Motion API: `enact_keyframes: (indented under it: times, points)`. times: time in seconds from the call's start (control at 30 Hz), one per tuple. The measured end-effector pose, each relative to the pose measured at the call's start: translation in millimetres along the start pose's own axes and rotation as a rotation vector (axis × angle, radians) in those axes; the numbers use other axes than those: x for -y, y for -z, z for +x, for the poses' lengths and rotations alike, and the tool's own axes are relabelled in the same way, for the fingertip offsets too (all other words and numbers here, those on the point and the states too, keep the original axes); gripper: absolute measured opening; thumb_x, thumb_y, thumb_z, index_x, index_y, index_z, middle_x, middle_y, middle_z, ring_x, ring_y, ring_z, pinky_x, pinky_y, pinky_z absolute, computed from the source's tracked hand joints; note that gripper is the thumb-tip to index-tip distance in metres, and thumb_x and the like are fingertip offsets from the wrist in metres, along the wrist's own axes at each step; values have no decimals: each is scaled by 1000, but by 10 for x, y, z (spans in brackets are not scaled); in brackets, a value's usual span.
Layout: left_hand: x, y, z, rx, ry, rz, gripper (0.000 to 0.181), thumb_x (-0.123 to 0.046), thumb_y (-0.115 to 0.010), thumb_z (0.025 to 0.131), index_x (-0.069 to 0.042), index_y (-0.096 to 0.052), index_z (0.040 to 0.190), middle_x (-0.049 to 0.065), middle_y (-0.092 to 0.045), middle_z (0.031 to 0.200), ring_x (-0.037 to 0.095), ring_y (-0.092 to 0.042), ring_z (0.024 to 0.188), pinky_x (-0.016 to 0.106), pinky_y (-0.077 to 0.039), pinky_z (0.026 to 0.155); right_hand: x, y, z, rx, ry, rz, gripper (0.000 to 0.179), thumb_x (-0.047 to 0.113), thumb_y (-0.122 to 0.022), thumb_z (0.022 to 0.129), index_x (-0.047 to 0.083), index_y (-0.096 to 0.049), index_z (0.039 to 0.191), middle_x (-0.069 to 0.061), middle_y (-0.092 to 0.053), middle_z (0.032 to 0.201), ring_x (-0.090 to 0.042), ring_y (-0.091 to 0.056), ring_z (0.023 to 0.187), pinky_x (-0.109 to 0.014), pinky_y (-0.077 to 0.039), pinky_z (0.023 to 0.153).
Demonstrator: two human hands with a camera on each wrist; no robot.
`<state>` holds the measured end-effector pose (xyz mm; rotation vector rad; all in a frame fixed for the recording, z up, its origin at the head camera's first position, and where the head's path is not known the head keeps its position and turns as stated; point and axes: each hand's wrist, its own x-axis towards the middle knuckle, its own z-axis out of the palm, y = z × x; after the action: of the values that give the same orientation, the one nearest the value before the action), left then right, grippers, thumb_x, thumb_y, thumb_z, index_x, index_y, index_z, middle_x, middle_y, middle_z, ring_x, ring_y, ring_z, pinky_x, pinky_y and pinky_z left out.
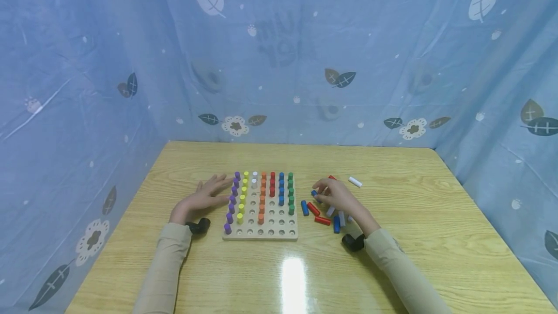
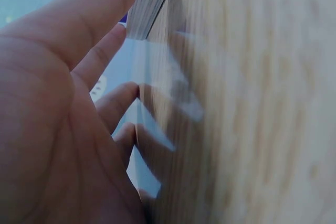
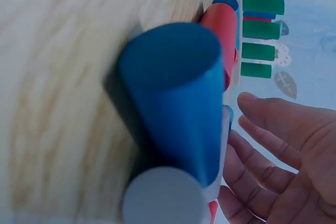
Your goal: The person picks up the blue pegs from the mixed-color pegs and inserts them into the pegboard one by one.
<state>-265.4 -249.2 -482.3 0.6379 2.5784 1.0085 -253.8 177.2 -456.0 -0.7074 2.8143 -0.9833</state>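
A wooden pegboard (image 1: 268, 235) holds rows of coloured pegs, with bare holes toward its near right part. My left hand (image 1: 206, 196) lies at the board's left side, fingers extended. In the left wrist view, the fingertips of that hand (image 2: 63, 77) touch or nearly touch the board's edge (image 2: 149, 3). My right hand (image 1: 340, 196) is over the loose pegs right of the board, around a blue peg (image 1: 315, 193). In the right wrist view, thumb and fingers of that hand (image 3: 283, 156) are bent and apart, with no peg plainly pinched; the fingertips are partly hidden.
Loose red pegs (image 1: 322, 220), blue pegs (image 1: 336, 225) and white pegs (image 1: 342, 218) lie around the right hand. One white peg (image 1: 355, 181) lies farther back. A blue patterned curtain (image 1: 296, 62) surrounds the wooden table (image 1: 244, 275) at the back and sides.
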Motion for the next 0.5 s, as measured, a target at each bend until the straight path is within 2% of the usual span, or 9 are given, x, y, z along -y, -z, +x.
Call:
enact_keyframes:
  times: [0.5]
  points:
    - [-5,-9,3,3,15,-27,66,-44,-52,92,-22,-25,148,11,-6,156,34,8,142,58,19,107,-48,-29,31,16,-27,-13,26,9,-69,83,2,-64,108,-7,-65,87,-17,-62,76,-31,-54,68]
